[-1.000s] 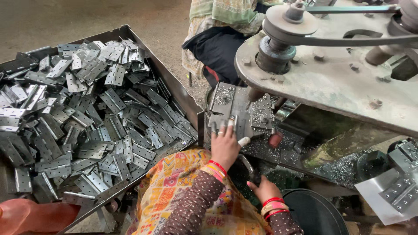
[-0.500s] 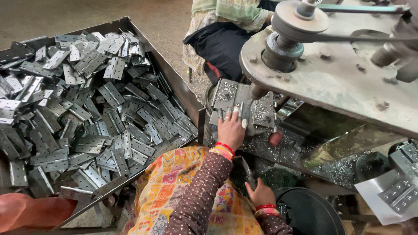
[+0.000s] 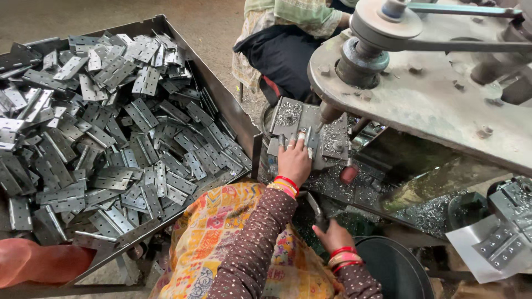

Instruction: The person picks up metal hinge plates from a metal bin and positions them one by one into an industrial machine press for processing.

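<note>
Since the earlier frame the left hand (image 3: pixel 294 160) has stayed pressed on the metal plate (image 3: pixel 302 133) under the drill, while the right hand (image 3: pixel 334 235) has sunk lower, toward the bottom edge of the view beside the black bucket (image 3: pixel 390 266). Left fingers (image 3: pixel 302 137) lie spread apart and flat on a hinge on the plate, just beside the drill spindle (image 3: pixel 328 113); whether they pinch the hinge or only hold it down is hard to make out. Right fingers are curled together around a dark lever or handle (image 3: pixel 313 202), most of it hidden by the patterned cloth and sleeve. Metal shavings (image 3: pixel 343 185) cover the machine bed near the plate. A big metal tray (image 3: pixel 221 105) fills the left side, heaped with grey hinges (image 3: pixel 105 133); its left end is cut off by the picture edge. More hinges sit on a white sheet (image 3: pixel 499 243) at the lower right corner, partly cut off. Another person (image 3: pixel 282 33) sits beyond the machine, seen only as clothing at the top edge. An orange shape (image 3: pixel 39 260) at the lower left corner is too cropped to tell.
</note>
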